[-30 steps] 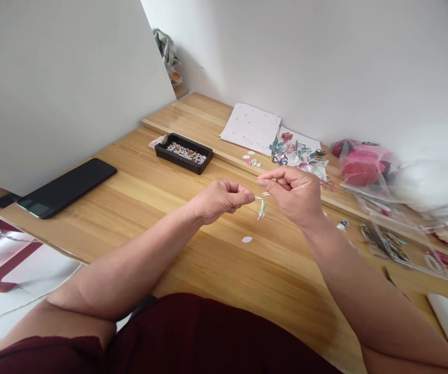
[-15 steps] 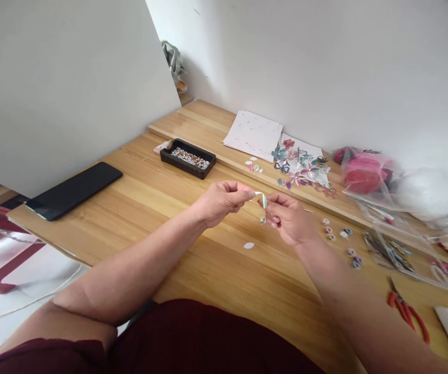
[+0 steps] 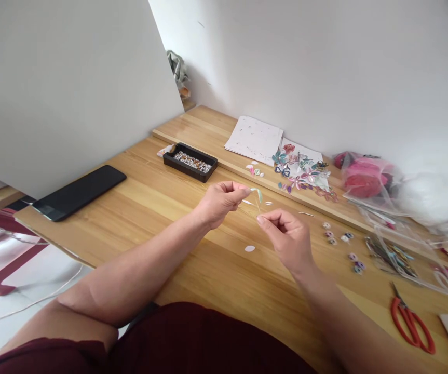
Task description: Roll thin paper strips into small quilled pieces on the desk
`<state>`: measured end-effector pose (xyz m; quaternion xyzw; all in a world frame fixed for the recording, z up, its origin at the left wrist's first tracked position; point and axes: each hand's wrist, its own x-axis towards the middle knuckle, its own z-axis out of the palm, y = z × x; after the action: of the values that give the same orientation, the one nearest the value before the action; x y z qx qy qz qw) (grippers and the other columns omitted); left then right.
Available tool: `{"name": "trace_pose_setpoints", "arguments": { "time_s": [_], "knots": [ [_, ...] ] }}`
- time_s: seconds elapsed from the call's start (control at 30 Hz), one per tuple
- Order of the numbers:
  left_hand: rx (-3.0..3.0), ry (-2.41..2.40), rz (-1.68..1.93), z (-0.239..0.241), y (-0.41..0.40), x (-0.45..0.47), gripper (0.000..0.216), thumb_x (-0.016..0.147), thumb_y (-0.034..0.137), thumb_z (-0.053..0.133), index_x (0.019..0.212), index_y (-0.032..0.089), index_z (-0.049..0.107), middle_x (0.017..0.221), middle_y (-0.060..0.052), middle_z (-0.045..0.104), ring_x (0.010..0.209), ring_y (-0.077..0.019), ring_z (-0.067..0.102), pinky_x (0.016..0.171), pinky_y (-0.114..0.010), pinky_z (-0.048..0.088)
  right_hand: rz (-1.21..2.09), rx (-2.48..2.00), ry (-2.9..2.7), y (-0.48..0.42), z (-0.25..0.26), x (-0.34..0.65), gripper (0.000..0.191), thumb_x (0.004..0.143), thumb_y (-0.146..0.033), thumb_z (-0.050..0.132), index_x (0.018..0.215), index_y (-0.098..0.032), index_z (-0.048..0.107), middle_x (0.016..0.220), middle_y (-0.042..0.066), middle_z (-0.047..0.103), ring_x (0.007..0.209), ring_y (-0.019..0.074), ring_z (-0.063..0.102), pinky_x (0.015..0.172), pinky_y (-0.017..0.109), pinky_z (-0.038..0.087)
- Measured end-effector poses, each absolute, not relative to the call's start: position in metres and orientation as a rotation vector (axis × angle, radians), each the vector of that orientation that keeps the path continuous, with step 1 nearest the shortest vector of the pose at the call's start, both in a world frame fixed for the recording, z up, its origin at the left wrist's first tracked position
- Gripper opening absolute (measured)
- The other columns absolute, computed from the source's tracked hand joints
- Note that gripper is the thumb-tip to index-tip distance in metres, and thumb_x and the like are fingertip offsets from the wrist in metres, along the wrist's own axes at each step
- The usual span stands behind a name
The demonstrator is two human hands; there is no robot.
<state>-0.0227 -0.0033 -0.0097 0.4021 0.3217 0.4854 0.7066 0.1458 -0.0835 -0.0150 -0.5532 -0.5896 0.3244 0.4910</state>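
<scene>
The left hand (image 3: 220, 201) was raised a little above the wooden table (image 3: 161, 208), its thumb and forefinger pinched together on the top of a small pale-green petal piece (image 3: 259, 194) that hung just past the fingertips. The right hand (image 3: 286, 238) sat lower and nearer the person, just beside the left but not touching it, its fingers curled in and thumb and forefinger pressed together; a very thin wire seemed to run from that pinch up toward the petal, though it was too fine to tell for sure. On the tabletop below and between the hands lay a single white petal (image 3: 249, 249). Farther back stood a black tray (image 3: 190, 161) filled with small beads, and to the left of it a dark phone (image 3: 79, 191) lay flat near the table's edge. Against the wall were white paper sheets (image 3: 254, 139) and, to their right, a cluster of finished coloured flowers (image 3: 303, 169) on another sheet. A scatter of tiny flower pieces (image 3: 342, 243) lay to the right of the right hand, with a pink bundle in a clear bag (image 3: 366, 174) behind them. Red-handled scissors (image 3: 410, 319) rested near the right front edge of the table.
</scene>
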Motion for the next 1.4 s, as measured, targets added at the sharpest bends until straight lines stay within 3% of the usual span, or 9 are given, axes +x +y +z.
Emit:
{"name": "trace_pose_setpoints", "arguments": {
  "time_s": [0.13,0.2,0.33,0.6,0.8,0.9,1.0,1.2,1.4],
  "knots": [
    [0.954,0.738,1.039,-0.011,-0.004,-0.023,0.041,0.061,0.043,0.089,0.068,0.012,0.062,0.053,0.007,0.044,0.047,-0.0031,0.031,0.048,-0.023,0.021,0.214,-1.301,-1.739,-0.086,0.003,0.151,0.004,0.087,-0.02,0.07,0.084,-0.021,0.072,0.056,-0.006,0.038,0.052,0.009,0.035,0.053,0.027,0.032],
    [0.995,0.763,1.012,-0.011,-0.005,-0.022,0.041,0.061,0.044,0.088,0.068,0.012,0.063,0.054,0.006,0.046,0.048,-0.0036,0.032,0.049,-0.023,0.022,0.002,-1.235,-1.836,-0.083,0.015,0.152,0.007,0.087,-0.017,0.069,0.086,-0.022,0.074,0.056,-0.006,0.038,0.052,0.0096,0.037,0.054,0.028,0.034],
    [1.067,0.805,0.951,-0.012,-0.006,-0.022,0.038,0.062,0.043,0.086,0.068,0.013,0.063,0.057,0.004,0.049,0.05,-0.0045,0.035,0.049,-0.023,0.023,-0.077,-1.133,-1.948,-0.069,0.034,0.149,0.01,0.09,-0.018,0.068,0.087,-0.023,0.076,0.054,-0.005,0.038,0.051,0.01,0.036,0.055,0.029,0.035],
    [1.139,0.742,0.846,-0.011,-0.008,-0.025,0.036,0.069,0.043,0.083,0.07,0.014,0.061,0.053,0.006,0.044,0.049,-0.0044,0.03,0.048,-0.023,0.019,0.35,-1.254,-1.74,-0.025,0.03,0.156,0.007,0.082,-0.028,0.075,0.079,-0.022,0.077,0.051,-0.007,0.029,0.051,0.0081,0.027,0.052,0.027,0.027],
    [1.028,0.658,0.898,-0.008,-0.007,-0.024,0.037,0.064,0.041,0.087,0.071,0.013,0.064,0.055,0.006,0.045,0.048,-0.0038,0.031,0.048,-0.023,0.02,1.151,-1.317,-1.276,-0.022,0.006,0.16,0.03,0.063,-0.041,0.087,0.071,-0.019,0.069,0.05,-0.007,0.046,0.043,0.0052,0.029,0.042,0.024,0.02],
    [0.983,0.646,0.961,-0.009,-0.006,-0.024,0.038,0.063,0.041,0.088,0.072,0.012,0.065,0.053,0.006,0.044,0.048,-0.0033,0.03,0.048,-0.023,0.019,1.41,-1.26,-1.059,-0.036,0.0,0.154,0.037,0.055,-0.039,0.092,0.066,-0.019,0.063,0.053,-0.007,0.049,0.041,0.0036,0.03,0.039,0.021,0.023],
    [0.96,0.666,1.019,-0.01,-0.005,-0.024,0.039,0.063,0.042,0.089,0.072,0.012,0.065,0.054,0.006,0.046,0.048,-0.0033,0.031,0.048,-0.023,0.021,1.461,-1.236,-1.025,-0.051,-0.004,0.148,0.034,0.059,-0.037,0.091,0.065,-0.019,0.062,0.053,-0.007,0.048,0.042,0.0043,0.035,0.04,0.02,0.03],
    [0.931,0.745,1.076,-0.009,-0.004,-0.023,0.042,0.059,0.043,0.089,0.068,0.013,0.062,0.054,0.007,0.044,0.048,-0.003,0.032,0.049,-0.022,0.023,1.197,-1.301,-1.323,-0.07,-0.006,0.144,0.026,0.077,-0.04,0.079,0.069,-0.019,0.067,0.054,-0.004,0.053,0.045,0.0079,0.043,0.045,0.025,0.034],
    [1.051,0.811,1.041,-0.012,-0.004,-0.023,0.038,0.065,0.044,0.085,0.07,0.013,0.064,0.056,0.006,0.049,0.05,-0.0045,0.035,0.049,-0.023,0.025,0.409,-1.299,-1.78,-0.08,0.018,0.148,0.007,0.086,-0.024,0.07,0.081,-0.02,0.072,0.058,-0.003,0.052,0.052,0.0094,0.042,0.05,0.026,0.033]
  ]
}}
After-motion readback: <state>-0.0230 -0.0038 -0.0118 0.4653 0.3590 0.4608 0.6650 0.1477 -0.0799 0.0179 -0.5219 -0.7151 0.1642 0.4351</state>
